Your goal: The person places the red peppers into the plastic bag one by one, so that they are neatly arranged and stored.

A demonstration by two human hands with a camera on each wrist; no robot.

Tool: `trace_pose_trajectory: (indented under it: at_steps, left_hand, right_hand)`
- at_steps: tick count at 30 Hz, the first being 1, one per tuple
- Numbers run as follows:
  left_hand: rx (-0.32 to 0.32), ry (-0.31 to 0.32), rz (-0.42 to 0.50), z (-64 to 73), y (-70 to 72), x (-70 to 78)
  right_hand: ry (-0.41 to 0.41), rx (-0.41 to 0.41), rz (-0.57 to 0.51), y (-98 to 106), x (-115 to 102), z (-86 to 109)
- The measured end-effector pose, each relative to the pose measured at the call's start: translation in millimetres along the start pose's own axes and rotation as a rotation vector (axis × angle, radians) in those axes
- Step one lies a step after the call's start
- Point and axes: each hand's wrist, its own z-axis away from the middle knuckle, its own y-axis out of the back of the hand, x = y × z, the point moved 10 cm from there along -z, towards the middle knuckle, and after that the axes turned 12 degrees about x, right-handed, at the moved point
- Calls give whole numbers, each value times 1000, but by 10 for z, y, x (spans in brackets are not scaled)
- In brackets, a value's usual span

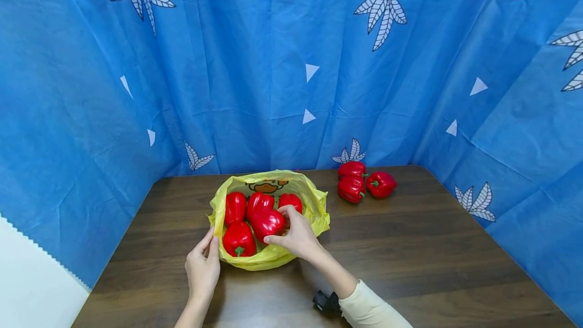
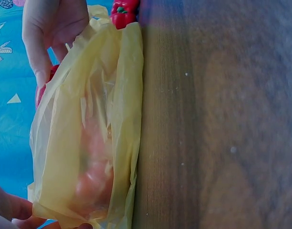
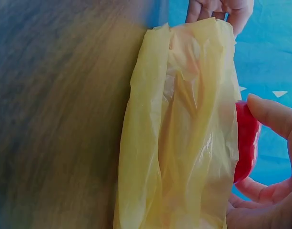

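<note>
A yellow plastic bag [image 1: 260, 264] stands open-mouthed on the table, with several red bell peppers inside. My right hand [image 1: 298, 234] grips one bell pepper [image 1: 267, 224] at the bag's mouth, thumb in front and fingers behind. In the right wrist view that bell pepper [image 3: 247, 141] shows past the bag's edge, between thumb and fingers. At the bag's left rim, my left hand [image 1: 203, 267] pinches the plastic. The left wrist view shows its fingers [image 2: 19, 207] at the bag's edge. A bell pepper with a green stem [image 1: 239, 240] lies at the bag's front left.
Three more red bell peppers, one of them nearest the right [image 1: 381, 185], lie together on the brown wooden table [image 1: 410, 257] at the back right. A small black object [image 1: 324, 301] is under the right forearm. Blue patterned curtain [image 1: 273, 65] surrounds the table's back and sides.
</note>
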Motion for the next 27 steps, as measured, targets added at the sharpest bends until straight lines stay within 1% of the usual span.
trace_pose_trajectory:
  at_steps: [5, 11, 16, 22, 27]
  left_hand:
    - [-7, 4, -8, 10, -6, -4]
    - [-1, -1, -17, 8, -6, -3]
    - [-2, -1, -16, 5, -10, -2]
    - [2, 4, -18, 3, -3, -9]
    - [-3, 6, -21, 6, -5, -4]
  right_hand:
    - [4, -20, 38, -60, 30, 24]
    - [40, -11, 98, -93, 52, 49]
    - [52, -15, 105, -120, 67, 56]
    - [78, -48, 117, -179, 61, 77]
    - [80, -66, 116, -200, 62, 85]
